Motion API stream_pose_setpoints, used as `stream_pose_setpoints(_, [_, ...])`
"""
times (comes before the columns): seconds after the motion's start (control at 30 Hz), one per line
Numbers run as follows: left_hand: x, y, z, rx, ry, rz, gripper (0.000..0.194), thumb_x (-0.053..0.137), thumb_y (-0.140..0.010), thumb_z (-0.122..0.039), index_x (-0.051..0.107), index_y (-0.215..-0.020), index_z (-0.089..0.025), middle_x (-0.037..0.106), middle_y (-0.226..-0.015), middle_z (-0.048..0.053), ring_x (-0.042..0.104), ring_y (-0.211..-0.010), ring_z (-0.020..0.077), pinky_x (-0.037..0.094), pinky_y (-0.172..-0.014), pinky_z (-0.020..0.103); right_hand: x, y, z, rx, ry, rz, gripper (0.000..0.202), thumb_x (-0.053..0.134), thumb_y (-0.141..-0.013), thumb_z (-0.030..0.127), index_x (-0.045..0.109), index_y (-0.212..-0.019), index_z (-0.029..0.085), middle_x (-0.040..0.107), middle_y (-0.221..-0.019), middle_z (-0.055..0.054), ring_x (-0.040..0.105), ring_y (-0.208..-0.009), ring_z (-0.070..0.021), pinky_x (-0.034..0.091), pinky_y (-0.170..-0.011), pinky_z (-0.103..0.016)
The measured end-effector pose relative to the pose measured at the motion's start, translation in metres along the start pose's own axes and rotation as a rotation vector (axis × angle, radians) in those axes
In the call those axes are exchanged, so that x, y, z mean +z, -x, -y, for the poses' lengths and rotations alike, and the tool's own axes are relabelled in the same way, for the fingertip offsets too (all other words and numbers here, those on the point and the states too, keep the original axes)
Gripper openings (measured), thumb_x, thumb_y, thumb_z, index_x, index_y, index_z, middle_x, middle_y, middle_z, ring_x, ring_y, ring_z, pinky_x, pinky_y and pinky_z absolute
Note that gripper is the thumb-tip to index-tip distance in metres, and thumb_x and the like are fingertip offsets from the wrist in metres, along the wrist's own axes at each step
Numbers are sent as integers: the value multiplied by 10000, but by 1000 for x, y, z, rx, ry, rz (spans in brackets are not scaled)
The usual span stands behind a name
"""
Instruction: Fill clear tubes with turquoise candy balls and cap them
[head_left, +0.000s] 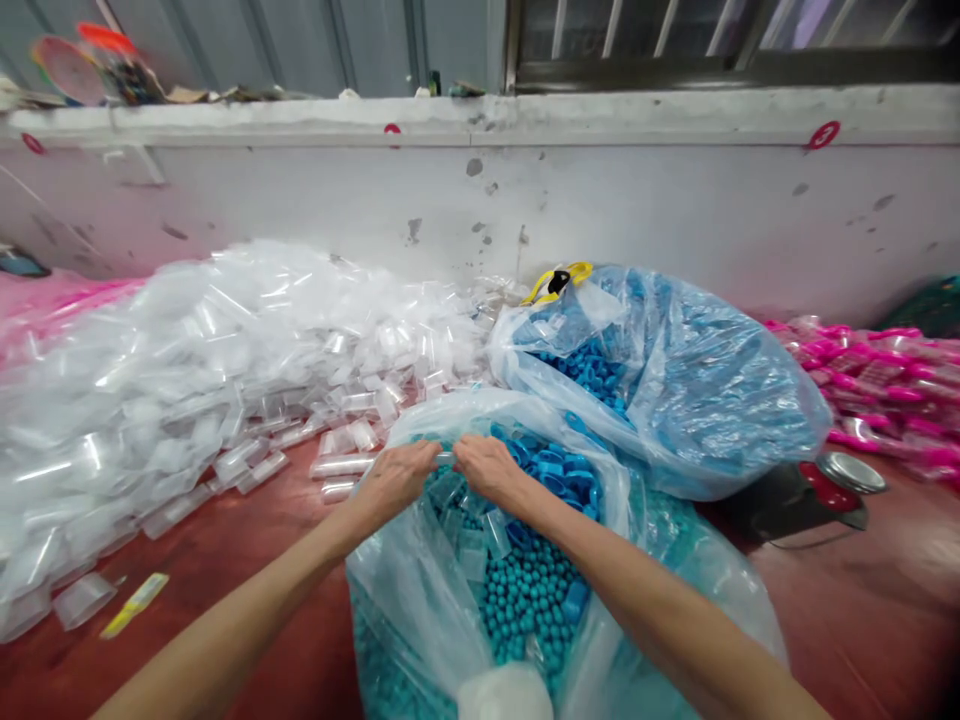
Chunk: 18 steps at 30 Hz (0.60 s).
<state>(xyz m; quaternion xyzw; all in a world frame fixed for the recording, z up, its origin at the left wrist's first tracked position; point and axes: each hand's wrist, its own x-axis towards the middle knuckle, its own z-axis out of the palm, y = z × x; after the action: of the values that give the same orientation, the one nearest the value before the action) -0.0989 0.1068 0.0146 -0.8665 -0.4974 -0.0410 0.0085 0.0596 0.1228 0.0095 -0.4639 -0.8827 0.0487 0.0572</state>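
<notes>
My left hand (407, 470) and my right hand (484, 464) meet above an open plastic bag (420, 580). Both are closed, fingertips almost together, with a short clear plastic tube (445, 459) showing between them; the fingers hide most of it. Beneath them the bag holds many small teal balls (529, 600), blue plastic caps (559, 472) and some loose clear tubes (472, 553). My right forearm crosses over the bag's right part.
A large heap of clear tubes (247, 340) lies left on the red table (292, 610), near a yellow cutter (135, 605). Behind right sits another bag (720, 380) of blue parts. A dark container (795, 500) and pink-capped tubes (892, 390) lie at right; a wall (637, 200) stands behind.
</notes>
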Motion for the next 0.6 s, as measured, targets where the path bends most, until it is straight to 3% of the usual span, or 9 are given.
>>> stream_pose_setpoints(0.1, [-4, 7, -7, 67, 153, 40, 269, 371, -859, -266, 517, -1078, -212, 632, -961, 40, 588, -862, 170, 429, -750, 267, -13, 31, -15, -10, 30, 17, 197, 368, -875, 190, 562, -907, 198, 599, -916, -74, 529, -840, -212, 367, -731, -316])
stream_pose_setpoints(0.2, [-13, 10, -6, 50, 212, 59, 275, 376, -853, -253, 530, -1079, -227, 644, -971, 37, 594, -887, 175, 427, -766, 267, -28, 63, -35, 69, 67, 35, 203, 368, -862, 148, 569, -854, 178, 605, -884, -101, 539, -819, -228, 355, -724, -329])
stream_pose_setpoints(0.3, [-26, 10, -3, -110, 120, 35, 348, 388, -840, -218, 458, -1181, -212, 623, -1029, 63, 575, -934, 198, 418, -787, 293, -38, 92, -49, 219, -24, 97, 162, 412, -856, 227, 552, -917, 175, 623, -861, -80, 566, -794, -216, 369, -668, -292])
stream_pose_setpoints(0.4, [-32, 14, -20, -197, -74, -36, 376, 364, -833, -156, 434, -1200, -190, 587, -1048, 95, 535, -957, 244, 396, -798, 360, -40, 117, -46, 267, -213, 163, 275, 441, -836, 283, 474, -1091, 187, 631, -867, -60, 573, -816, -207, 373, -667, -276])
stream_pose_setpoints(0.47, [-24, 24, -44, -50, -77, -11, 289, 338, -838, -138, 540, -1037, -194, 593, -963, 76, 526, -912, 230, 389, -790, 357, -37, 129, -38, 234, -342, 232, 268, 461, -805, 252, 486, -1063, 188, 632, -785, -36, 578, -760, -192, 380, -644, -264])
stream_pose_setpoints(0.53, [-4, 37, -69, 225, 50, 152, 245, 344, -841, -148, 583, -859, -204, 599, -851, 36, 531, -827, 180, 400, -762, 304, -32, 136, -30, 230, -537, 393, 217, 455, -771, 200, 515, -979, 187, 622, -688, -3, 567, -609, -151, 390, -560, -234])
stream_pose_setpoints(0.6, [21, 48, -83, 369, 118, 234, 195, 401, -825, -190, 581, -891, -227, 595, -926, 27, 508, -925, 185, 388, -822, 316, -26, 138, -24, 269, -727, 557, 157, 433, -747, 165, 538, -863, 177, 609, -633, 13, 517, -468, -107, 375, -460, -201])
